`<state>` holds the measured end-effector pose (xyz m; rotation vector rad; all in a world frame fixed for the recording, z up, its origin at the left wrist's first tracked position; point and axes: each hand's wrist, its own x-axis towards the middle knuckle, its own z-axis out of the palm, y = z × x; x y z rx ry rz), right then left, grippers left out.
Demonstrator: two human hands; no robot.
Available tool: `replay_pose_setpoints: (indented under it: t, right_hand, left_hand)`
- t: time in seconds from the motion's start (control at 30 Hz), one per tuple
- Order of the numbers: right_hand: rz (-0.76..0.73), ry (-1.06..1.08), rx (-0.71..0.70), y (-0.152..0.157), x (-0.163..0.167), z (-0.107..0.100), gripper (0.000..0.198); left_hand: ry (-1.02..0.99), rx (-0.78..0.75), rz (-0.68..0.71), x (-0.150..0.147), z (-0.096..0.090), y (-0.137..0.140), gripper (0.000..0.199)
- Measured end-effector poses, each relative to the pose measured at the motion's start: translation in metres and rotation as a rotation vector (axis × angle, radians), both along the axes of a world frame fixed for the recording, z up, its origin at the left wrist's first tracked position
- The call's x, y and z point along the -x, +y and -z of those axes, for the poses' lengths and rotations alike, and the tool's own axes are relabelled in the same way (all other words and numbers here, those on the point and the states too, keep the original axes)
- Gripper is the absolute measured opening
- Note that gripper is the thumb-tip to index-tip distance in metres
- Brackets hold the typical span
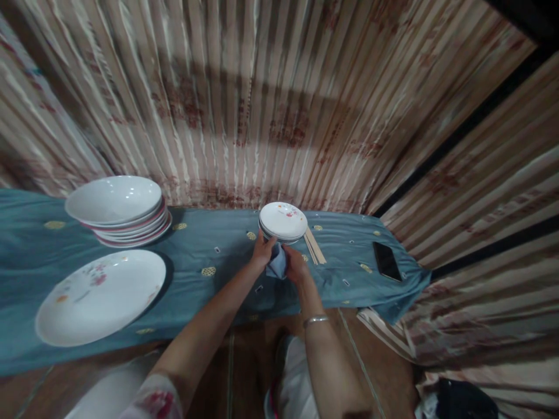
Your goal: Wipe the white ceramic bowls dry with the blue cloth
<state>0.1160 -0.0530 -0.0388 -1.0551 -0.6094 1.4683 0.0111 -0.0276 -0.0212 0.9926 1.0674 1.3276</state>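
A small blue-grey cloth (276,265) hangs bunched between my two hands, just in front of a stack of small white plates (283,220). My left hand (263,251) is closed on the cloth's left side, its fingertips close to the near rim of the stack; whether they touch the plates I cannot tell. On the cloth's right side my right hand (295,265) is closed, with its fingers partly hidden. The top plate has a floral print. Several light wooden chopsticks (314,247) lie right of the stack.
A blue-green cloth with pineapple prints covers the table (231,247). At the left stand a tall stack of white dishes (120,203) and a large floral oval plate (102,297). A dark phone (386,261) lies at the right. Curtains (262,116) hang behind.
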Motion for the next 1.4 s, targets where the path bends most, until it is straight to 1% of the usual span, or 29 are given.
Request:
replay_pose_setpoints:
  t: [0.07,0.17,0.23,0.33,0.43,0.5,0.57,0.6,0.63,0.7,0.73,0.83,0.97,1.07,1.17,1.27,1.4]
  right_hand:
    - [-0.012,-0.022,-0.004,-0.002,0.005,-0.002,0.015]
    - [-0.034,-0.057,-0.004,-0.006,0.020,-0.007,0.015]
    - [-0.055,-0.080,0.009,-0.009,0.037,-0.010,0.019]
    - [-0.128,-0.122,0.023,-0.019,0.073,-0.016,0.031]
    - [-0.265,-0.158,-0.036,-0.033,0.113,-0.021,0.038]
    - [-0.316,-0.201,-0.074,-0.042,0.138,-0.022,0.035]
    - [-0.377,-0.249,-0.115,-0.051,0.158,-0.023,0.034]
    - [-0.419,-0.272,-0.121,-0.054,0.166,-0.023,0.034]
    - [-0.461,-0.298,-0.127,-0.057,0.174,-0.022,0.035]
    - [-0.531,-0.350,-0.128,-0.060,0.185,-0.021,0.035]
    - [-0.554,-0.372,-0.132,-0.061,0.189,-0.020,0.035]
    - [-0.597,-0.439,-0.153,-0.061,0.202,-0.017,0.033]
    - [-0.627,-0.575,-0.220,-0.060,0.220,-0.014,0.035]
    - [-0.626,-0.718,-0.306,-0.062,0.232,-0.017,0.033]
    - [-0.613,-0.897,-0.389,-0.066,0.238,-0.023,0.030]
    - [-0.591,-1.015,-0.416,-0.070,0.240,-0.029,0.027]
    - [-0.591,-1.066,-0.430,-0.072,0.240,-0.033,0.021]
  left_hand:
    - [0.011,0.046,-0.008,0.007,0.001,-0.011,0.073]
    - [0.035,0.083,-0.033,0.027,0.002,-0.034,0.074]
    - [0.062,0.068,-0.067,0.045,0.001,-0.052,0.072]
    - [0.112,0.035,-0.158,0.075,-0.003,-0.076,0.070]
    - [0.146,0.004,-0.227,0.108,-0.013,-0.094,0.068]
    - [0.183,-0.037,-0.285,0.132,-0.021,-0.103,0.069]
    - [0.270,-0.083,-0.340,0.157,-0.030,-0.111,0.070]
    - [0.330,-0.115,-0.389,0.170,-0.035,-0.115,0.069]
    - [0.390,-0.153,-0.444,0.183,-0.039,-0.119,0.068]
    - [0.515,-0.222,-0.508,0.208,-0.046,-0.126,0.066]
    - [0.566,-0.234,-0.543,0.221,-0.049,-0.129,0.065]
    - [0.663,-0.182,-0.670,0.257,-0.053,-0.137,0.063]
    - [0.698,-0.065,-0.776,0.296,-0.051,-0.143,0.066]
    - [0.699,0.045,-0.795,0.314,-0.045,-0.146,0.070]
    - [0.663,0.133,-0.748,0.322,-0.040,-0.148,0.063]
    - [0.636,0.156,-0.751,0.325,-0.036,-0.149,0.055]
    - [0.568,0.165,-0.788,0.327,-0.033,-0.149,0.051]
